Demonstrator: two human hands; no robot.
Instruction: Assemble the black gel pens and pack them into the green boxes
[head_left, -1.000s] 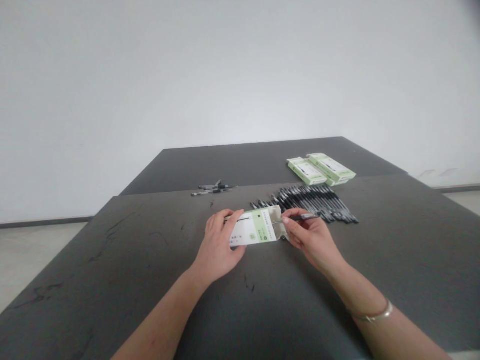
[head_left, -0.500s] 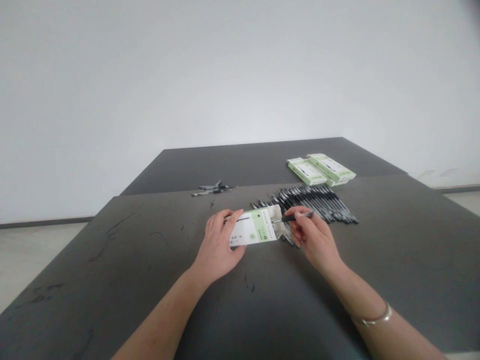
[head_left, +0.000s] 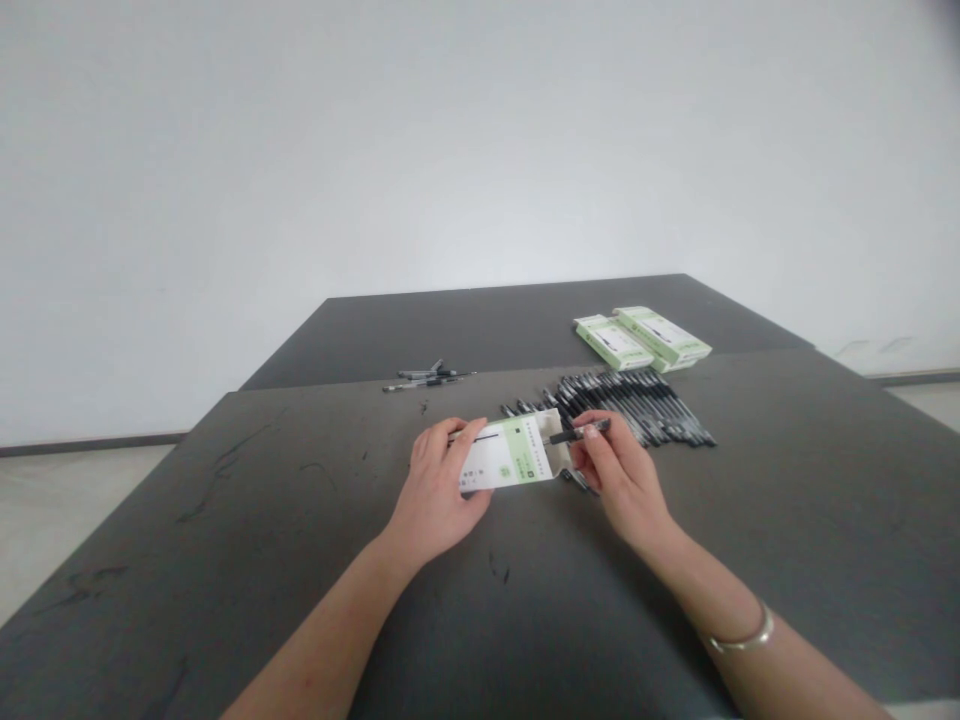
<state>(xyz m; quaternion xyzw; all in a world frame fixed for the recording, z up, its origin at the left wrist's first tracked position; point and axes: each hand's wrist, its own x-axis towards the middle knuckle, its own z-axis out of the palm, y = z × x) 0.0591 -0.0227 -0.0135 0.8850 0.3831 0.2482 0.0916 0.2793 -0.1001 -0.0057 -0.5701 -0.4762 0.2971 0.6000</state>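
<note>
My left hand (head_left: 437, 490) is closed around the left end of a white and green box (head_left: 508, 452), whose flaps stand open at its right end. Between the fingertips of my right hand (head_left: 619, 465) is a black pen (head_left: 574, 436), lying nearly level, its left tip inside the box's open end. Behind my right hand lies a long row of black and clear pens (head_left: 637, 400), side by side. Several of these pens are partly hidden by the box and my right hand.
Two white and green boxes, a smaller one (head_left: 615, 342) and a larger one (head_left: 664, 337), lie behind the row of pens. Several loose pens (head_left: 429, 377) lie at the back left on the dark table (head_left: 300, 520). A pale wall (head_left: 480, 150) rises behind.
My right hand has moved slightly left, and the pen has gone further into the box's open end. My left hand and the box have hardly moved.
</note>
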